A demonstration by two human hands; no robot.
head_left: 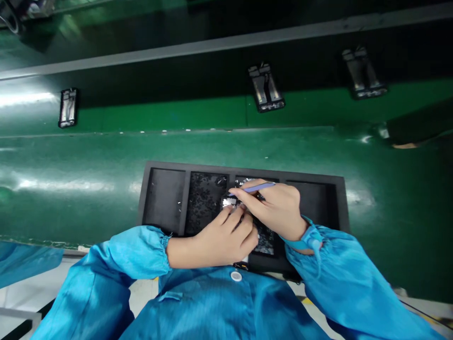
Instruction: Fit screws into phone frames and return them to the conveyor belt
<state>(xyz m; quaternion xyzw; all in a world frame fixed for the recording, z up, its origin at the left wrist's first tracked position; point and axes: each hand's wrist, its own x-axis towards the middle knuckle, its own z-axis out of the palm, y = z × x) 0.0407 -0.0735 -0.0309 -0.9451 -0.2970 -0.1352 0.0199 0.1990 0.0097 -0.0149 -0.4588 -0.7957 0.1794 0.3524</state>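
Note:
My left hand (226, 238) is closed over a phone housing (242, 265) that lies across the tray, its fingers bent on top of it. Most of the housing is hidden by the hand; a shiny silvery patch (229, 202) shows past the fingertips. Just to the right, my right hand (274, 205) grips a slim purple pen-like tool (260, 187). The tool's tip points left, close above the housing's upper end; whether it touches cannot be seen. Beneath both hands is a black compartment tray (170, 166).
Small dark pieces (205, 198) fill one tray compartment, and small silvery pieces (265, 241) lie in another. Beyond, on the green bench (106, 156), are three phone housings: left (68, 107), middle (266, 88) and right (364, 73). Another person's hand (405, 146) shows at the right.

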